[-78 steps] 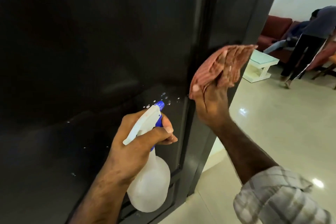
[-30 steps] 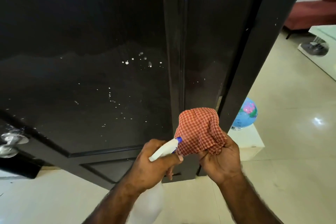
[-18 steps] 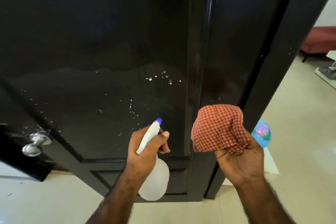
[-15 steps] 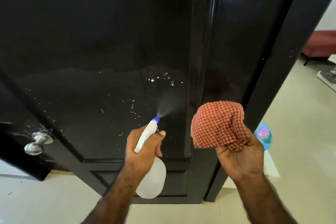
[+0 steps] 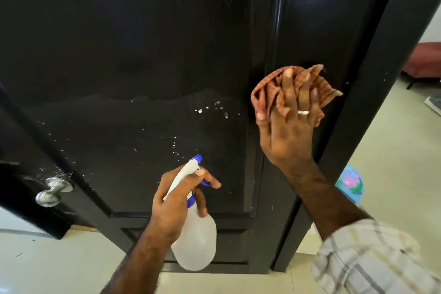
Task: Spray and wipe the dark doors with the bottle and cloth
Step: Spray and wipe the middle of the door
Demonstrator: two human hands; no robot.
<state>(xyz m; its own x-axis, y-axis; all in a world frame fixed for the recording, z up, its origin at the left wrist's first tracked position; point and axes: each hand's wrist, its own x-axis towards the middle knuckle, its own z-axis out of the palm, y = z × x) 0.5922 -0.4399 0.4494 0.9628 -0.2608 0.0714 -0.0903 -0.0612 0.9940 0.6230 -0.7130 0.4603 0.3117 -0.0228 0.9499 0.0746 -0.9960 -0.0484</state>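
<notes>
The dark door (image 5: 119,55) fills most of the view, with white spray droplets (image 5: 214,110) across its lower panel. My left hand (image 5: 176,200) grips a white spray bottle (image 5: 194,243) by the neck. Its blue nozzle points up at the panel and a finger lies by the trigger. My right hand (image 5: 288,131) presses a red checked cloth (image 5: 322,88) against the door's right stile. The fingers are spread over it and folds are pinched between them.
A silver door knob (image 5: 51,192) sticks out at the lower left on another dark door. The dark frame (image 5: 372,102) runs up the right side. A small globe (image 5: 349,184) stands low behind it on the pale tiled floor (image 5: 393,174). A red sofa (image 5: 424,59) is at the far right.
My right hand turned over and rose, from holding the bunched cloth palm-up to pressing it on the door. The spray mist has stopped and the bottle stays in my left hand.
</notes>
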